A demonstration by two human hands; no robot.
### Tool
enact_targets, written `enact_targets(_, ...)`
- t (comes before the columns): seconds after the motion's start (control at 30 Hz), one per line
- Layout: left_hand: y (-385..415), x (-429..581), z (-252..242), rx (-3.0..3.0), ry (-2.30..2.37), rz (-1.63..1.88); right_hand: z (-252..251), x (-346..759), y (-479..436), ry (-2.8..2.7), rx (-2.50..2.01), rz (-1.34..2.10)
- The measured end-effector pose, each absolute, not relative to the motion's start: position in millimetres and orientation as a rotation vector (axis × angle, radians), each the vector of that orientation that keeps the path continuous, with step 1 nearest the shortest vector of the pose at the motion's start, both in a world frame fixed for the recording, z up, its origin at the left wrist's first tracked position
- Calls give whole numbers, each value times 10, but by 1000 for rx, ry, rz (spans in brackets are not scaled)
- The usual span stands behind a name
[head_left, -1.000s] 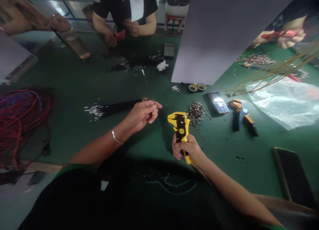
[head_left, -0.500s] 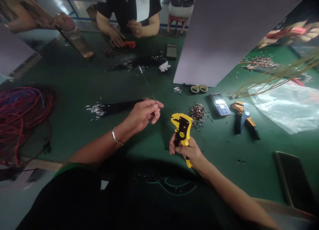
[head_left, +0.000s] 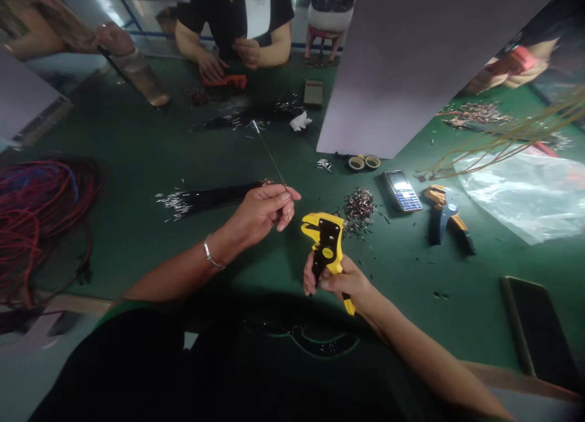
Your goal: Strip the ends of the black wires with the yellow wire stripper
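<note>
The right hand (head_left: 342, 282) clenched a yellow wire stripper (head_left: 325, 245) near the green workbench's (head_left: 137, 135) front edge. The left hand (head_left: 260, 214) pinched a thin wire (head_left: 269, 157) between its fingertips, just past a black wire bundle (head_left: 205, 197). A pile of metal terminals (head_left: 359, 211) lay right of center.

keypad phone (head_left: 402, 191) — red cable coil (head_left: 31, 227) — 2 tape rolls (head_left: 363, 163), orange-and-blue pliers (head_left: 439, 218)

The lower end of the thin wire (head_left: 269, 157) is hidden within the left hand (head_left: 262, 213), and the handle of the yellow wire stripper (head_left: 326, 245) is partly covered by the right hand (head_left: 338, 282). Beyond that hand, the pieces in the heap of small metal bits (head_left: 359, 210) are too small to be told apart, and the co-worker (head_left: 233, 19) far ahead of the hands is cut off by the top edge.
</note>
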State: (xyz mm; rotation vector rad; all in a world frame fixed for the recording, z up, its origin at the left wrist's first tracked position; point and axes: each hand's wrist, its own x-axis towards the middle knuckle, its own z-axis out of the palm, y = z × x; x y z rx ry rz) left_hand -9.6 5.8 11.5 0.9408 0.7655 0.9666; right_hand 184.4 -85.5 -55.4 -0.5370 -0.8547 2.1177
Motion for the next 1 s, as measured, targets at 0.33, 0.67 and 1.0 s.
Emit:
enact_targets(0.33,31,-62,150,886,769,946,-538,1861,-881,-862,-502,2132)
enact_targets(0.67,42,-75,136,877,792,926,-408,1857,-924,-869,-604,2111)
enact_targets(1.0,49,-74,137,863,809,918,-390,1852,-960,-833,-626,2127)
